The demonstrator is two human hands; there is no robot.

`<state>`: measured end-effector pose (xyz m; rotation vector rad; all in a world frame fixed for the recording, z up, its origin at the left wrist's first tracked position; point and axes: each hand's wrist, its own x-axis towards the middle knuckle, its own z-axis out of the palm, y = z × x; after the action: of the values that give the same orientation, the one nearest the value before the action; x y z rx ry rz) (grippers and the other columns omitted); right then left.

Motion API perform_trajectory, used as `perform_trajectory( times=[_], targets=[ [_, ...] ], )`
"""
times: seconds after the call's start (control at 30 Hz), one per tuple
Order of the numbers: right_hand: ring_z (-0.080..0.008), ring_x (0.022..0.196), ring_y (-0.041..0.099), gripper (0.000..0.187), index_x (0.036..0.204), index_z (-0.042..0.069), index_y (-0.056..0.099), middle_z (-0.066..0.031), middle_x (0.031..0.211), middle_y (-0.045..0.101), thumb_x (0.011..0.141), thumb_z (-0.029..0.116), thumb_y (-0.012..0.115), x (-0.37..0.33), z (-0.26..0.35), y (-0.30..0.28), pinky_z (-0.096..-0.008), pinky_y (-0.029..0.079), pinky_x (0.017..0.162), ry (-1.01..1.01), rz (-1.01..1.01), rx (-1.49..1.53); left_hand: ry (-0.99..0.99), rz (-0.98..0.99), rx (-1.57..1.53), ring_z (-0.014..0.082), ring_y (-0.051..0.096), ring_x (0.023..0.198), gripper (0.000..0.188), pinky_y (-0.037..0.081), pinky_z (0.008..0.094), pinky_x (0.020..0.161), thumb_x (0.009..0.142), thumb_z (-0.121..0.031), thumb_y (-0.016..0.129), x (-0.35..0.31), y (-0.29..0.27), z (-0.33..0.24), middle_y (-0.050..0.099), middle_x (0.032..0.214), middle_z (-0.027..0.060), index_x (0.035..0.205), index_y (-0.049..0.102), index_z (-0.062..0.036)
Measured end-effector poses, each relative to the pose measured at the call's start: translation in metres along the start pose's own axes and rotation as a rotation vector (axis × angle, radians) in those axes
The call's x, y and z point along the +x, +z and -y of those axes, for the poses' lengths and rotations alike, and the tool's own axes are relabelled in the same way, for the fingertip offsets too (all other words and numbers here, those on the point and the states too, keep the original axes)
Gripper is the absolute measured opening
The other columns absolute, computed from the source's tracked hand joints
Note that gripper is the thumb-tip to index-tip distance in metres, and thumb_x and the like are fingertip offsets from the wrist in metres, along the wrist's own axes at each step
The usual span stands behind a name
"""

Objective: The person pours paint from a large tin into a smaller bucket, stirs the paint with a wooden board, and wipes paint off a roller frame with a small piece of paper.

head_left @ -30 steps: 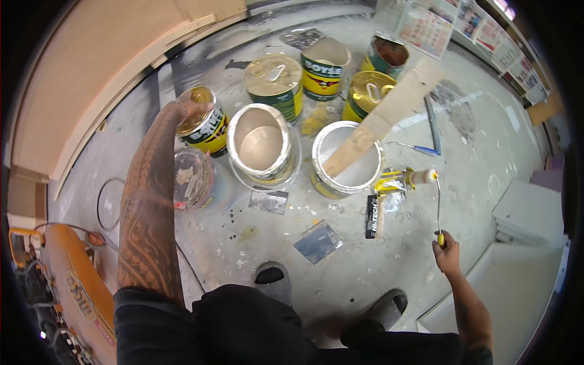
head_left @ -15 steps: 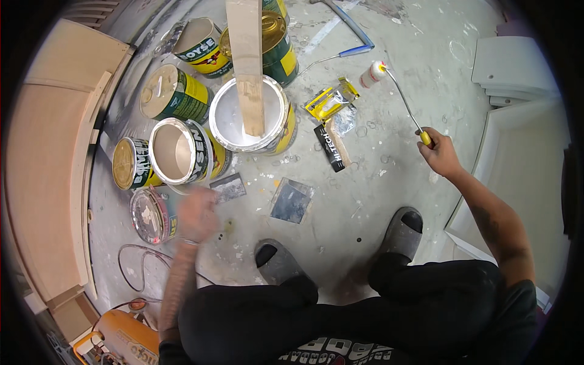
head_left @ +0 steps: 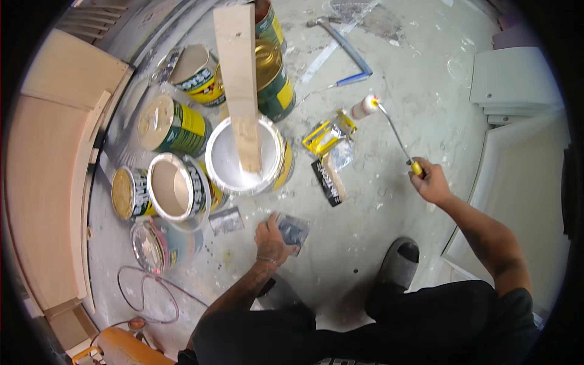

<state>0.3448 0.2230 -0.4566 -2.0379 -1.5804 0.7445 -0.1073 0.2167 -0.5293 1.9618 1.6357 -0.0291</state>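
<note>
My right hand [head_left: 433,184] is closed round the yellow handle of a small paint roller [head_left: 398,135]. Its pale, fluffy roller sleeve [head_left: 365,107] is held out to the left, close to a torn yellow wrapper [head_left: 325,135]. Low in the middle, my left hand [head_left: 272,242] grips the left side of a dark grey sheet of sandpaper [head_left: 294,231], with the fingertips partly hidden. Just left of that hand lies a smaller grey sheet [head_left: 227,221]. Beyond it stands an open bucket of white paint [head_left: 228,173], and a wooden stick [head_left: 238,79] leans in it.
Several paint cans crowd the left, including an open can of beige paint [head_left: 172,187] and a lidded can [head_left: 173,125]. A black-and-brown packet [head_left: 328,182] and a blue-handled hammer-like tool [head_left: 347,52] lie ahead. A hose [head_left: 143,286] curls near an orange machine [head_left: 128,348]. Cabinet panels [head_left: 55,164] flank the left.
My left hand has moved right, from beside the cans to the sandpaper sheet, and taken hold of it. The right hand still holds the roller. The view has tilted, so the scene sits lower.
</note>
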Motion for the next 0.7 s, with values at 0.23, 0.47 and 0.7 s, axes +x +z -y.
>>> perform_trajectory(
  times=[0.23, 0.47, 0.7],
  targets=[
    [-0.0193, 0.057, 0.059, 0.015, 0.095, 0.003, 0.065, -0.0143, 0.065, 0.061, 0.081, 0.008, 0.064, 0.045, -0.012, 0.015, -0.035, 0.049, 0.059, -0.065, -0.15, 0.168, 0.111, 0.335, -0.356, 0.0381, 0.068, 0.098, 0.061, 0.052, 0.0435, 0.091, 0.073, -0.033, 0.086, 0.013, -0.015, 0.021, 0.07, 0.102, 0.0227, 0.12, 0.062, -0.0014],
    [-0.0226, 0.062, 0.064, 0.016, 0.094, 0.003, 0.067, -0.0134, 0.07, 0.066, 0.081, 0.012, 0.064, 0.083, 0.036, -0.021, -0.0355, 0.05, 0.059, 0.284, -0.021, 0.309, 0.508, 0.736, 0.088, 0.0378, 0.069, 0.094, 0.038, 0.054, 0.0461, 0.086, 0.092, -0.038, 0.064, 0.035, -0.119, -0.028, 0.069, 0.098, 0.0223, 0.1, 0.07, -0.0018],
    [-0.0182, 0.08, 0.064, 0.024, 0.103, 0.004, 0.066, -0.0085, 0.09, 0.069, 0.084, 0.019, 0.068, -0.019, 0.144, -0.087, -0.0358, 0.054, 0.066, 0.828, 0.228, 0.765, 0.249, 0.525, -0.107, 0.0448, 0.064, 0.101, 0.035, 0.051, 0.0483, 0.091, 0.095, -0.033, 0.06, 0.017, -0.216, -0.203, 0.068, 0.103, 0.0265, 0.1, 0.065, 0.0018]
  ],
)
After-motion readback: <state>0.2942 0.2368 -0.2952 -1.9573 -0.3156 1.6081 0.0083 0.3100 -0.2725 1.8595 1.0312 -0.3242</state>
